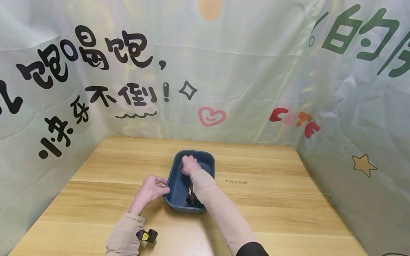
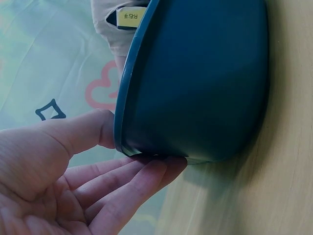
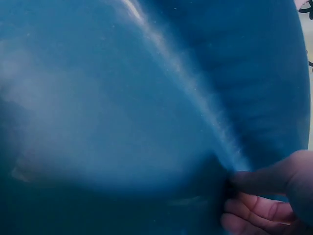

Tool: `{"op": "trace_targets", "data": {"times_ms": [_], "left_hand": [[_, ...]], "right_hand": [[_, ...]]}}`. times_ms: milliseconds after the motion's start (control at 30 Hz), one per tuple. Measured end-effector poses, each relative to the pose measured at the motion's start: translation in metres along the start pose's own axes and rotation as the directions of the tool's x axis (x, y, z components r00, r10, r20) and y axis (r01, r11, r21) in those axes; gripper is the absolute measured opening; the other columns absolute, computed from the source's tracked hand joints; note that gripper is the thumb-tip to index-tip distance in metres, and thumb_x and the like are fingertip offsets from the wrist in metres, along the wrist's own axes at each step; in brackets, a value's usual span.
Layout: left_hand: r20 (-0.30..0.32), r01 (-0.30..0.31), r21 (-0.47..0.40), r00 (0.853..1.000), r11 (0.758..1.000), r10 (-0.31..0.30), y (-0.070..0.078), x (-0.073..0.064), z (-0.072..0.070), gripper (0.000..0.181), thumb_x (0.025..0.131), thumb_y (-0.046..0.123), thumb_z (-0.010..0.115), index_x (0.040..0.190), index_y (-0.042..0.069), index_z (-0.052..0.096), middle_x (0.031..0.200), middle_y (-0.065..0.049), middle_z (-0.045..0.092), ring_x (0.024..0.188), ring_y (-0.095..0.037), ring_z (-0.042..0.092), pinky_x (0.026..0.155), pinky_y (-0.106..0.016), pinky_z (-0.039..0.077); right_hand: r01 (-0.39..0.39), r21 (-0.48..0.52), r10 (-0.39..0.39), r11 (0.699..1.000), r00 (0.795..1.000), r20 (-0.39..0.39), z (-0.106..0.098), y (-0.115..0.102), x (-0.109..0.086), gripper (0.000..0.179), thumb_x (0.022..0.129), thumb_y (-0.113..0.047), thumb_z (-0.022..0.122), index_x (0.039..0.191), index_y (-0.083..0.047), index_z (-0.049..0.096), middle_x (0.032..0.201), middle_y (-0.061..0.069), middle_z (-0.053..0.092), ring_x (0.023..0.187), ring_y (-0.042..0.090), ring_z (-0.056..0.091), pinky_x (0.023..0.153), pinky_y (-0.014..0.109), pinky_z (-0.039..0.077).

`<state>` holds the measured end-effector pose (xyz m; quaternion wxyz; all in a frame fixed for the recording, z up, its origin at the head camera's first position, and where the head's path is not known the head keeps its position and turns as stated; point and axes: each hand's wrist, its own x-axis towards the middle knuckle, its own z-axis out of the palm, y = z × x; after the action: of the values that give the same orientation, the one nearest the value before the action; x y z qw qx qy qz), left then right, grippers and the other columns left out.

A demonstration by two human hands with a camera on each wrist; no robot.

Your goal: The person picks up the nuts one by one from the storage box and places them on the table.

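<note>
A deep dark-blue plastic tub (image 1: pixel 179 206) with rounded corners and a rolled rim stands on the wooden table. My left hand (image 1: pixel 153 188) holds it at the left side. In the left wrist view the thumb of that hand (image 2: pixel 98 171) lies on the rim, while the fingers reach under it against the outer wall. My right hand (image 1: pixel 189 165) is down inside the tub, near its far left part. Up close, the right hand's thumb and curled fingers (image 3: pixel 264 196) come together at the bend between floor and wall, and the spot between their tips is dark.
The light wooden table (image 1: pixel 272 199) carries a row of small printed marks (image 1: pixel 236 182) right of the tub. Pale printed curtains (image 1: pixel 246 78) stand round its back and sides. A black wrist camera (image 1: pixel 147 235) is strapped on the left sleeve, another (image 1: pixel 192 197) hangs under the right.
</note>
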<state>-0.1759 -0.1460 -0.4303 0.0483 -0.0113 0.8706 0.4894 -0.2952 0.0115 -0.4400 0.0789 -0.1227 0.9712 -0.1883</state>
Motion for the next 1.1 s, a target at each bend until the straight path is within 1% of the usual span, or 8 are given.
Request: {"op": "trace_targets", "data": {"times_ms": [133,267,533,700,933,1100], "left_hand": [[-0.002,-0.001,0.010,1.000,1.000,0.001,-0.0017,0.0014,0.0008,0.034,0.075,0.006,0.072,0.105,-0.011,0.071,0.092,-0.023,0.077,0.078,-0.023,0.075,0.069,-0.032,0.062],[0.002,0.001,0.008,1.000,1.000,-0.001,-0.0024,0.0015,0.0008,0.035,0.075,0.006,0.072,0.105,-0.011,0.071,0.093,-0.023,0.077,0.078,-0.023,0.075,0.069,-0.032,0.062],[0.002,-0.007,0.005,1.000,1.000,0.007,-0.0020,0.0022,0.0005,0.034,0.075,0.006,0.071,0.105,-0.011,0.071,0.093,-0.023,0.077,0.078,-0.023,0.075,0.068,-0.032,0.062],[0.004,-0.004,0.011,1.000,1.000,0.004,-0.0022,0.0022,0.0007,0.034,0.075,0.007,0.071,0.105,-0.011,0.071,0.093,-0.023,0.077,0.078,-0.023,0.075,0.069,-0.031,0.061],[0.009,0.000,0.001,1.000,1.000,0.000,-0.0022,0.0024,0.0001,0.035,0.075,0.006,0.072,0.106,-0.012,0.070,0.095,-0.025,0.076,0.081,-0.026,0.076,0.070,-0.033,0.063],[0.009,0.003,0.001,1.000,1.000,-0.003,-0.0017,0.0027,-0.0004,0.035,0.075,0.006,0.072,0.106,-0.012,0.070,0.095,-0.025,0.076,0.081,-0.026,0.076,0.070,-0.034,0.063]], "right_hand": [[-0.002,0.014,0.002,1.000,1.000,0.008,0.0001,0.0001,0.0011,0.007,0.084,-0.005,0.073,0.087,-0.009,0.069,0.086,0.006,0.066,0.080,0.023,0.058,0.070,0.035,0.051],[-0.008,0.007,0.008,1.000,1.000,0.012,0.0006,-0.0003,0.0027,0.007,0.083,-0.007,0.075,0.085,-0.010,0.070,0.084,0.005,0.065,0.080,0.023,0.058,0.069,0.035,0.050],[-0.004,-0.040,0.004,0.999,1.000,0.006,0.0000,-0.0029,0.0026,0.012,0.080,-0.010,0.080,0.088,-0.010,0.071,0.088,0.006,0.068,0.083,0.024,0.060,0.074,0.037,0.054],[0.006,-0.065,-0.006,0.998,1.000,0.003,-0.0003,-0.0032,0.0017,0.014,0.079,-0.012,0.082,0.086,-0.010,0.070,0.087,0.006,0.068,0.081,0.024,0.061,0.071,0.036,0.053],[-0.006,-0.046,0.006,0.999,1.000,0.006,-0.0023,0.0008,0.0009,0.018,0.081,-0.020,0.081,0.080,-0.011,0.066,0.081,0.004,0.062,0.077,0.022,0.058,0.067,0.033,0.049],[0.004,-0.031,-0.003,1.000,1.000,0.020,-0.0075,0.0014,-0.0044,0.015,0.083,-0.020,0.079,0.079,-0.010,0.068,0.079,0.004,0.063,0.073,0.021,0.060,0.063,0.030,0.049]]}}
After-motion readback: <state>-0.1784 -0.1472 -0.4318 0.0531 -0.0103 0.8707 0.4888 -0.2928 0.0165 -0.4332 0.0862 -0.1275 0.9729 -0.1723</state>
